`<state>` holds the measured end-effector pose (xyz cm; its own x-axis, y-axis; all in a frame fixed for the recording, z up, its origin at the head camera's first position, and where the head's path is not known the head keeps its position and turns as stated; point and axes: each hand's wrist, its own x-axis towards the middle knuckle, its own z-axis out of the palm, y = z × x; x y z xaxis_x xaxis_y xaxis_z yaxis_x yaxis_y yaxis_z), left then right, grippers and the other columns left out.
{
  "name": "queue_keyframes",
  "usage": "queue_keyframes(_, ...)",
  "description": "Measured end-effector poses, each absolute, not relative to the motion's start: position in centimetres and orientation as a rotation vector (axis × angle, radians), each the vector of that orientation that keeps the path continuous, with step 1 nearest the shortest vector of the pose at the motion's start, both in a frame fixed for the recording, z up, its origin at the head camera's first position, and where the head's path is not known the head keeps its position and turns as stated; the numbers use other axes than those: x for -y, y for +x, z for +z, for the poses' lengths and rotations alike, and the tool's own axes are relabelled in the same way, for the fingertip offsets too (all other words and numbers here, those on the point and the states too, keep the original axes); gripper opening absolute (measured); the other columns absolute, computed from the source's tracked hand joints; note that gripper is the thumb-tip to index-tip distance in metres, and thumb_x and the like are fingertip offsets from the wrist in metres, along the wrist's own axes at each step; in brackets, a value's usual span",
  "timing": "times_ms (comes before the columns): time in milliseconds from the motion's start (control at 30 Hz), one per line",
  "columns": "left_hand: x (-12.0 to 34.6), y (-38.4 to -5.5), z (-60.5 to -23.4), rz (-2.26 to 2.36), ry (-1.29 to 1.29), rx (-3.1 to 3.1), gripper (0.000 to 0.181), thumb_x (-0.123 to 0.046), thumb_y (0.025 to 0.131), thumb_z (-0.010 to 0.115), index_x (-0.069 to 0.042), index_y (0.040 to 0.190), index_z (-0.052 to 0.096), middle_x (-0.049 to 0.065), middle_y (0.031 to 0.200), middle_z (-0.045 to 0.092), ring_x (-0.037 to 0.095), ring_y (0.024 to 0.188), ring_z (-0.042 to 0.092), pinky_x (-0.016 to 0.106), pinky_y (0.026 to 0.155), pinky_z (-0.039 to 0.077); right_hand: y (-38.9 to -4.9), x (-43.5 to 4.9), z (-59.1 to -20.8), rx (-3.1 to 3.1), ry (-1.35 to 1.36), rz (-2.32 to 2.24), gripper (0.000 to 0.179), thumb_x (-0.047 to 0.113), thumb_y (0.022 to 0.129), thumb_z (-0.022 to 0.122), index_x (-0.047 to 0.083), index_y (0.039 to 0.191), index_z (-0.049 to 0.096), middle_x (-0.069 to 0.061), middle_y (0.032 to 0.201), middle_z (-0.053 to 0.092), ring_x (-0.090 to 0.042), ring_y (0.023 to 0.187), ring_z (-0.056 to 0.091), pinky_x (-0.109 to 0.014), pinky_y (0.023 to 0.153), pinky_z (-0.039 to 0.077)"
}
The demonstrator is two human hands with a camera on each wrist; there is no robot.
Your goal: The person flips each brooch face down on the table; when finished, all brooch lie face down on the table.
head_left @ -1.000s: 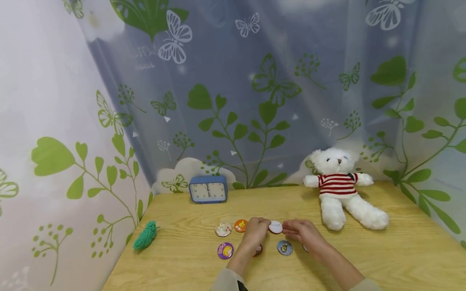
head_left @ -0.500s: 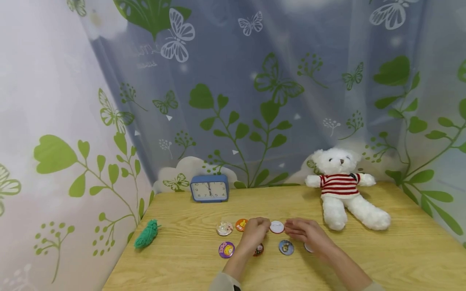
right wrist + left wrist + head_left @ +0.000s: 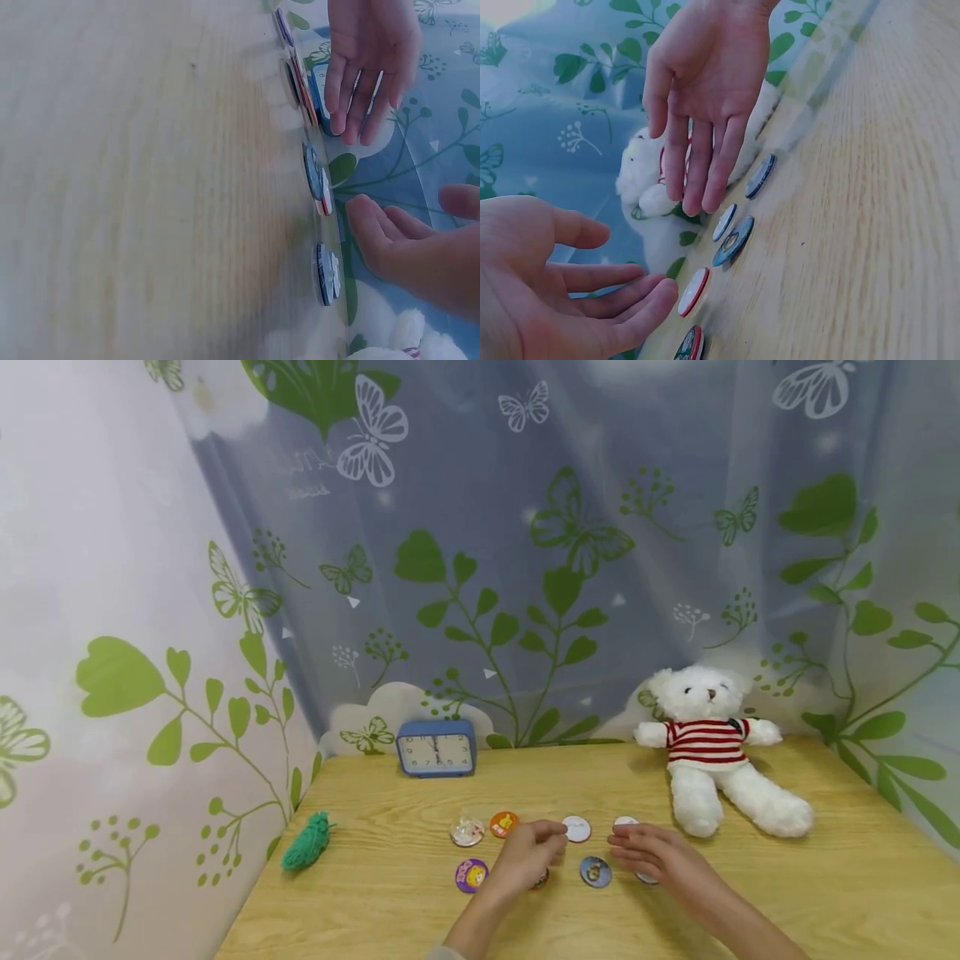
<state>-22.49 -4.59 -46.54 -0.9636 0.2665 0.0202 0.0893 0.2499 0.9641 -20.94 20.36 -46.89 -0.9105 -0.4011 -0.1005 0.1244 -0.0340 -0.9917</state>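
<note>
Blue-grey leaf-print curtain (image 3: 450, 460): beyond all fingertips.
Wood-grain table (image 3: 360, 910): under both sets of fingers.
White plush bear in red-striped shirt (image 3: 705, 745): beyond and right of right fingers.
Right hand (image 3: 663, 860): fingers near straight, side by side, slim gaps, thumb apart; pinching nothing.
Left hand (image 3: 525, 856): fingers gently bent, close together, thumb apart; pinching nothing.
Blue rectangular clock (image 3: 437, 749): beyond and left of left fingers, well apart.
Green yarn bundle (image 3: 307, 843): far left of left fingers.
White red-rimmed round badge (image 3: 577, 829): between hands, right by left fingertips; contact unclear.
Plain white round badge (image 3: 626, 821): just beyond right fingertips.
Blue picture badge (image 3: 596, 872): just left of right fingers.
Pale round badge (image 3: 647, 879): below right fingers, partly hidden.
Dark red round badge (image 3: 542, 880): below left fingers, mostly hidden.
Orange, cream and purple round badges (image 3: 504, 823): left of left fingers.
Badge risk: low fingertips or palm edge could nudge nearby badges askew; tight spacing and blocked sight would cause it.
</note>
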Motion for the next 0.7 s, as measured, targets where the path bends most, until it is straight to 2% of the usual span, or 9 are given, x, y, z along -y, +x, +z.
queue_keyframes(33, 4.6, -22.4, -46.5, 1.809, 0.336, -2.349, 0.032, -0.012, 0.100, 0.063, 0.006, 0.125, 0.069, 0.018, 0.105, 0.074, 0.030, 0.088, 0.072, 0.031, 0.065, 0.057, -20.8, -20.5, -47.0, -1.889, -0.307, -2.005, 0.061, 0.027, 0.113, 0.043, -0.019, 0.151, 0.031, -0.018, 0.144, 0.060, -0.013, 0.121, 0.065, -0.033, 0.106, 0.052)
queue_keyframes(133, 4.5, -22.0, -46.5, 1.794, 0.327, -2.330, 0.029, -0.011, 0.099, 0.064, 0.005, 0.122, 0.070, 0.015, 0.101, 0.074, 0.028, 0.085, 0.072, 0.025, 0.060, 0.053, -20.4, -20.8, -47.2, -1.876, -0.339, -1.990, 0.059, 0.023, 0.113, 0.041, -0.022, 0.149, 0.031, -0.021, 0.145, 0.058, -0.011, 0.119, 0.066, -0.033, 0.105, 0.053)
queue_keyframes(200, 4.4, -21.8, -46.5, 1.786, 0.327, -2.305, 0.028, -0.010, 0.098, 0.065, 0.005, 0.121, 0.071, 0.013, 0.095, 0.074, 0.028, 0.083, 0.073, 0.028, 0.062, 0.057, -20.2, -20.9, -47.5, -1.861, -0.350, -1.976, 0.058, 0.021, 0.113, 0.040, -0.023, 0.149, 0.029, -0.024, 0.147, 0.056, -0.011, 0.119, 0.065, -0.034, 0.105, 0.053)
queue_keyframes(267, 4.3, -21.6, -46.6, 1.764, 0.350, -2.310, 0.028, -0.010, 0.097, 0.067, 0.006, 0.119, 0.072, 0.010, 0.089, 0.073, 0.029, 0.081, 0.074, 0.033, 0.072, 0.062, -20.0, -21.0, -47.7, -1.848, -0.347, -1.962, 0.058, 0.021, 0.113, 0.040, -0.022, 0.150, 0.029, -0.027, 0.148, 0.053, -0.012, 0.120, 0.065, -0.035, 0.105, 0.053)
queue_keyframes(333, 4.3, -21.5, -46.8, 1.755, 0.367, -2.305, 0.028, -0.008, 0.096, 0.067, 0.008, 0.119, 0.071, 0.007, 0.086, 0.072, 0.029, 0.079, 0.074, 0.036, 0.074, 0.063, -19.9, -21.1, -47.9, -1.841, -0.336, -1.958, 0.057, 0.021, 0.113, 0.040, -0.021, 0.150, 0.030, -0.027, 0.149, 0.052, -0.013, 0.121, 0.064, -0.036, 0.105, 0.053)
queue_keyframes(567, 3.8, -21.4, -47.7, 1.781, 0.356, -2.254, 0.028, -0.004, 0.095, 0.068, 0.010, 0.119, 0.069, 0.009, 0.087, 0.072, 0.025, 0.077, 0.073, 0.033, 0.075, 0.063, -19.8, -21.2, -48.0, -1.777, -0.320, -1.978, 0.056, 0.021, 0.112, 0.043, -0.020, 0.150, 0.033, -0.018, 0.144, 0.059, -0.013, 0.119, 0.065, -0.035, 0.103, 0.054)
queue_keyframes(700, 3.4, -21.4, -48.1, 1.779, 0.359, -2.241, 0.029, -0.003, 0.095, 0.068, 0.012, 0.120, 0.068, 0.010, 0.088, 0.073, 0.026, 0.077, 0.074, 0.033, 0.074, 0.064, -19.8, -21.2, -48.1, -1.767, -0.316, -1.971, 0.056, 0.020, 0.112, 0.042, -0.022, 0.148, 0.033, -0.018, 0.143, 0.060, -0.013, 0.119, 0.065, -0.034, 0.102, 0.055)
